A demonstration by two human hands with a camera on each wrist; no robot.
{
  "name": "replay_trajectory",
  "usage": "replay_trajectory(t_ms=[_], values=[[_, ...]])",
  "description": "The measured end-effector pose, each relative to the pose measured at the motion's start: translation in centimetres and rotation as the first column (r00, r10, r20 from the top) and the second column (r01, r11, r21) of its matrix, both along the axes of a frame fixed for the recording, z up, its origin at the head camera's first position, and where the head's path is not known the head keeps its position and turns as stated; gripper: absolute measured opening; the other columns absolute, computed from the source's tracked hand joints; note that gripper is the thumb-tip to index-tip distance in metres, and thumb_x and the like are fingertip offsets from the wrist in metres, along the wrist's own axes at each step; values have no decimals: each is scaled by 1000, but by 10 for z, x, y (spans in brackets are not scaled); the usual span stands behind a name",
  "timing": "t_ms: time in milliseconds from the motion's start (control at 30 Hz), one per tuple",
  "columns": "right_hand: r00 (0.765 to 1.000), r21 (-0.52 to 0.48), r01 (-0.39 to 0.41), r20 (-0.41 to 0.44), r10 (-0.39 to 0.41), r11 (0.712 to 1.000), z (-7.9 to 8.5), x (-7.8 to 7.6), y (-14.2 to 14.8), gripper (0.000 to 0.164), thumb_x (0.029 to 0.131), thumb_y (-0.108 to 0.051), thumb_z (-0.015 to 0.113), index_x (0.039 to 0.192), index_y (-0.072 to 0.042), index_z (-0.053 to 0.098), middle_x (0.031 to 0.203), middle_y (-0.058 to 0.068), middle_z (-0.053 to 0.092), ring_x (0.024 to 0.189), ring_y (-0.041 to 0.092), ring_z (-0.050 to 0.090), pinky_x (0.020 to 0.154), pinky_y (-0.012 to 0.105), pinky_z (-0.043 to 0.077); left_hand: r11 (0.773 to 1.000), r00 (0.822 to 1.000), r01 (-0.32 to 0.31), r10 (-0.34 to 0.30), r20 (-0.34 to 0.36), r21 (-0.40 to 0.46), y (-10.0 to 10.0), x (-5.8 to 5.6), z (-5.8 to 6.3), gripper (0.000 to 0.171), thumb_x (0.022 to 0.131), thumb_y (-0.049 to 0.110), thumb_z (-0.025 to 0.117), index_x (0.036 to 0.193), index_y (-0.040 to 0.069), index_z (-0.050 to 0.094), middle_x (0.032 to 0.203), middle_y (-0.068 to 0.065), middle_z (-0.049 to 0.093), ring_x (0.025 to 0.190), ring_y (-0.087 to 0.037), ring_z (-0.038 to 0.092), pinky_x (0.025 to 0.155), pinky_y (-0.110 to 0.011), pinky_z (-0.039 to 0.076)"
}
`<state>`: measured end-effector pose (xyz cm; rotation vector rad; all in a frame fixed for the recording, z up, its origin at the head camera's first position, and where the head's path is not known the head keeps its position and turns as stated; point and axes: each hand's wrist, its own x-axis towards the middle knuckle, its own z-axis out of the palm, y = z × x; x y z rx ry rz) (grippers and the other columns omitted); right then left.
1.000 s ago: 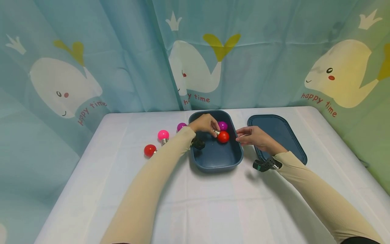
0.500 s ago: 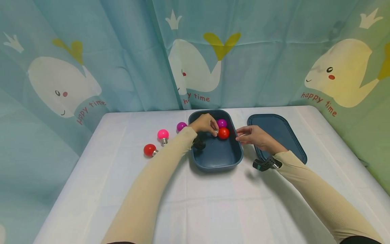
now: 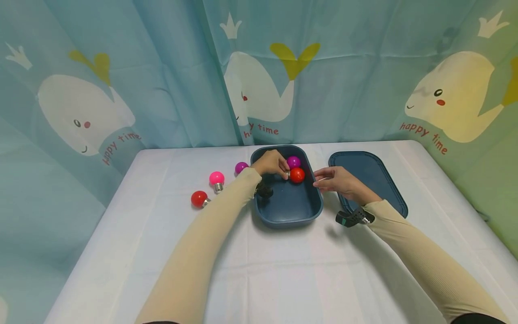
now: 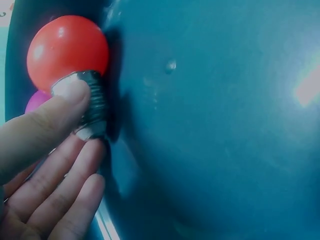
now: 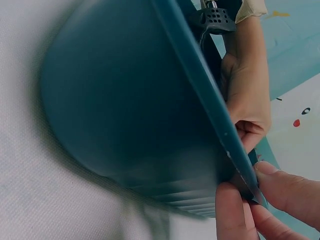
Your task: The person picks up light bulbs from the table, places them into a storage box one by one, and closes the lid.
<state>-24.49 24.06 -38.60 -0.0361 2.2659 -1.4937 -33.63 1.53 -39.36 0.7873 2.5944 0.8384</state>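
My left hand [image 3: 272, 164] reaches into a dark blue box [image 3: 287, 223] and pinches a red light bulb [image 3: 297, 175] by its metal screw base. In the left wrist view the thumb lies on the ridged base, while the bulb's red globe [image 4: 67, 50] points away from the palm. A purple bulb [image 3: 293, 162] sits just behind it in the box, mostly covered in the left wrist view. At the box's right side, my right hand [image 3: 341, 182] grips the rim, with thumb and fingers on opposite faces of the wall in the right wrist view.
Left of the box, a red bulb [image 3: 198, 199], a pink bulb [image 3: 216, 178] and another purple bulb [image 3: 241, 167] lie on the white tablecloth [image 3: 275, 279]. A dark blue lid [image 3: 368, 173] lies to the right, partly under my right arm. A whale-print curtain [image 3: 344, 103] hangs behind.
The red bulb in my left hand has shifted slightly toward the back of the box. The purple bulb beside it has moved a little back and left. My right hand stays put.
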Motion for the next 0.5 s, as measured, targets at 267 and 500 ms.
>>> replay_trajectory(t_ms=[267, 500], values=[[1000, -12, -12, 1, 12, 1000, 2, 1, -2, 53, 87, -8, 64, 132, 10, 43, 100, 4, 59, 80, 5, 62, 78, 22, 56, 999, 994, 53, -53, 98, 1, -6, -20, -7, 33, 66, 19, 85, 97, 11, 75, 92, -4, 75, 86, -10, 70, 80, -21, 54], [1000, -12, -20, 2, 21, 1000, 3, 1, -1, 53, 88, -7, 63, 133, 11, 41, 101, 4, 58, 80, 4, 62, 79, 21, 55, 999, 982, 25, -20, 189, -27, -14, -10, 17, 43, 72, 13, 81, 113, 11, 69, 108, -6, 72, 98, -15, 67, 78, -26, 56]])
